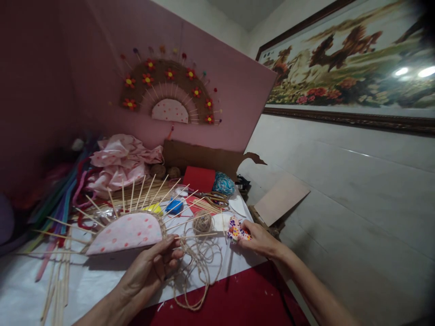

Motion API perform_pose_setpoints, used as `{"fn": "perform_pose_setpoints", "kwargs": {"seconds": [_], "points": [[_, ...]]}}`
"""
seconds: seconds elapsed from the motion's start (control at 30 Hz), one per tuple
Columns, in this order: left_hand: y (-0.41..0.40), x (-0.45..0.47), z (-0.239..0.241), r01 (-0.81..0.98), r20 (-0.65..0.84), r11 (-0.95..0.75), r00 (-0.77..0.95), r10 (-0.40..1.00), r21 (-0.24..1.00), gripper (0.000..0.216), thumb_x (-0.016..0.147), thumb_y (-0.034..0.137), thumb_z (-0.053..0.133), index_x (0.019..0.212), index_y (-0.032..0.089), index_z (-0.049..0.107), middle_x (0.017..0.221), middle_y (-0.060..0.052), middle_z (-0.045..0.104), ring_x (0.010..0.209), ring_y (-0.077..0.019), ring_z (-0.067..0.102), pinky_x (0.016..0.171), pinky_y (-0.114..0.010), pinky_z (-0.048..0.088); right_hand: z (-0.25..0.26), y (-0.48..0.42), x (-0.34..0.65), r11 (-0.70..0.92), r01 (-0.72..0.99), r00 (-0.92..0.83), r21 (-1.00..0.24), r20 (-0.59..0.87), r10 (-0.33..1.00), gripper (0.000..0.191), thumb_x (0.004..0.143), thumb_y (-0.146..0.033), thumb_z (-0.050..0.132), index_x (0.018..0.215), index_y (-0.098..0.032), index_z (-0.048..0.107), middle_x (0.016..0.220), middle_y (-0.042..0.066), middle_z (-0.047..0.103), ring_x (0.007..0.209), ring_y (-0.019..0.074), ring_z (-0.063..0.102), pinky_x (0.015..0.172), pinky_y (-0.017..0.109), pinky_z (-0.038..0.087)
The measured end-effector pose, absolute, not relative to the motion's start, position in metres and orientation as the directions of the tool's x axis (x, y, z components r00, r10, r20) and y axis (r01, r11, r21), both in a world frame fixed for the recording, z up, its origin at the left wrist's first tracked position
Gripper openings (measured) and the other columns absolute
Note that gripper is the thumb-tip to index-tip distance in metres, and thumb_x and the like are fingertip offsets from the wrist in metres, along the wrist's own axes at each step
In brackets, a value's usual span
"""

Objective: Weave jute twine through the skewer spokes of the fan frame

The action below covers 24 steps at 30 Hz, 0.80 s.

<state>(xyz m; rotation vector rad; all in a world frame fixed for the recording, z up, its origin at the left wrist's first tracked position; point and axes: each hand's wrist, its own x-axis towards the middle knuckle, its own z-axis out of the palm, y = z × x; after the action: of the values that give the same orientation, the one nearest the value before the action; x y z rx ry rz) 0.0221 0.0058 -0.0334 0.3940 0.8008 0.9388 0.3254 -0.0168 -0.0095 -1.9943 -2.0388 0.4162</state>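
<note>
My left hand [159, 262] has its thumb and forefinger closed on a thin bamboo stick [200, 235] at the right corner of a half-round panel. The panel [127, 233] is covered in white cloth with pink dots, and bamboo sticks fan out from its twine-edged curve. My right hand [258, 237] is closed around a small tool with a white, orange and purple flower pattern, apparently a glue gun [235, 230]. Its tip lies just right of the stick's free end; whether they touch I cannot tell. Loose twine [200, 280] trails from a twine ball [203, 222] between my hands.
A red mat [238, 301] lies along the front. Behind are scissors [219, 199], blue yarn [223, 183], a red card [199, 179] and crumpled pink cloth [118, 163]. Loose sticks [56, 294] lie at left. A pink board [234, 99] with a flowered arch stands at the back.
</note>
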Motion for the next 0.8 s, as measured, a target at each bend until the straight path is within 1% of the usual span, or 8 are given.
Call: {"fn": "perform_pose_setpoints", "kwargs": {"seconds": [0.1, 0.2, 0.33, 0.47, 0.6, 0.67, 0.73, 0.8], "points": [[0.005, 0.021, -0.033, -0.555, -0.427, 0.548, 0.345, 0.836, 0.626, 0.014, 0.085, 0.006, 0.05, 0.08, 0.006, 0.064, 0.071, -0.007, 0.066, 0.054, -0.0112, 0.064, 0.045, -0.018, 0.051, -0.004, -0.02, 0.332, -0.01, 0.905, -0.015, -0.425, -0.057, 0.998, 0.018, 0.071, -0.032, 0.055, 0.078, -0.018, 0.046, 0.069, -0.001, 0.052, 0.062, 0.0136, 0.044, 0.053, 0.023, 0.029], [0.005, 0.021, -0.034, -0.553, -0.42, 0.548, 0.353, 0.836, 0.628, 0.015, 0.085, 0.007, 0.05, 0.081, 0.006, 0.064, 0.07, -0.007, 0.065, 0.055, -0.0108, 0.064, 0.046, -0.017, 0.051, -0.007, -0.024, 0.336, -0.006, 0.887, -0.034, -0.462, -0.078, 0.996, 0.017, 0.071, -0.03, 0.054, 0.079, -0.018, 0.046, 0.07, -0.001, 0.052, 0.063, 0.0136, 0.044, 0.054, 0.023, 0.031], [0.005, 0.022, -0.034, -0.557, -0.424, 0.547, 0.345, 0.837, 0.625, 0.015, 0.085, 0.007, 0.05, 0.081, 0.006, 0.064, 0.071, -0.006, 0.065, 0.054, -0.0107, 0.064, 0.046, -0.017, 0.051, -0.017, -0.025, 0.33, 0.074, 0.9, -0.073, -0.429, 0.019, 0.997, 0.016, 0.067, -0.027, 0.058, 0.078, -0.017, 0.051, 0.078, 0.001, 0.054, 0.07, 0.0152, 0.048, 0.062, 0.024, 0.036], [0.005, 0.022, -0.034, -0.557, -0.418, 0.547, 0.353, 0.837, 0.626, 0.014, 0.084, 0.007, 0.051, 0.081, 0.006, 0.064, 0.073, -0.006, 0.065, 0.055, -0.011, 0.064, 0.046, -0.018, 0.052, -0.022, -0.026, 0.323, -0.011, 0.899, 0.038, -0.438, 0.054, 0.998, 0.021, 0.062, -0.022, 0.061, 0.082, -0.017, 0.057, 0.076, 0.001, 0.059, 0.071, 0.0166, 0.052, 0.063, 0.024, 0.038], [0.004, 0.021, -0.036, -0.559, -0.411, 0.539, 0.349, 0.842, 0.63, 0.012, 0.084, 0.007, 0.052, 0.082, 0.006, 0.064, 0.074, -0.007, 0.066, 0.056, -0.0109, 0.064, 0.047, -0.017, 0.052, -0.017, -0.028, 0.329, -0.009, 0.897, 0.055, -0.441, 0.092, 0.994, 0.024, 0.061, -0.021, 0.061, 0.084, -0.018, 0.061, 0.078, 0.002, 0.064, 0.072, 0.0178, 0.056, 0.064, 0.024, 0.04], [0.005, 0.023, -0.038, -0.568, -0.41, 0.526, 0.33, 0.85, 0.634, 0.012, 0.084, 0.007, 0.051, 0.086, 0.006, 0.063, 0.077, -0.009, 0.067, 0.061, -0.0124, 0.066, 0.053, -0.019, 0.054, -0.014, -0.031, 0.337, 0.004, 0.895, 0.055, -0.446, 0.119, 0.991, 0.026, 0.063, -0.022, 0.059, 0.089, -0.019, 0.063, 0.083, 0.002, 0.066, 0.075, 0.0189, 0.058, 0.066, 0.025, 0.041], [0.005, 0.026, -0.038, -0.568, -0.41, 0.522, 0.324, 0.853, 0.636, 0.012, 0.085, 0.009, 0.051, 0.088, 0.007, 0.062, 0.084, -0.012, 0.068, 0.073, -0.0158, 0.068, 0.065, -0.022, 0.055, -0.011, -0.035, 0.343, 0.014, 0.89, 0.051, -0.457, 0.13, 0.99, 0.03, 0.066, -0.023, 0.057, 0.095, -0.02, 0.062, 0.087, 0.003, 0.067, 0.078, 0.02, 0.06, 0.069, 0.027, 0.041], [0.004, 0.029, -0.036, -0.533, -0.416, 0.556, 0.37, 0.831, 0.638, 0.012, 0.085, 0.015, 0.053, 0.087, 0.008, 0.062, 0.09, -0.015, 0.068, 0.084, -0.0197, 0.068, 0.076, -0.028, 0.054, -0.01, -0.04, 0.347, 0.016, 0.89, 0.048, -0.455, 0.129, 0.99, 0.033, 0.068, -0.024, 0.056, 0.1, -0.021, 0.06, 0.09, 0.003, 0.067, 0.081, 0.021, 0.061, 0.071, 0.028, 0.042]]}}
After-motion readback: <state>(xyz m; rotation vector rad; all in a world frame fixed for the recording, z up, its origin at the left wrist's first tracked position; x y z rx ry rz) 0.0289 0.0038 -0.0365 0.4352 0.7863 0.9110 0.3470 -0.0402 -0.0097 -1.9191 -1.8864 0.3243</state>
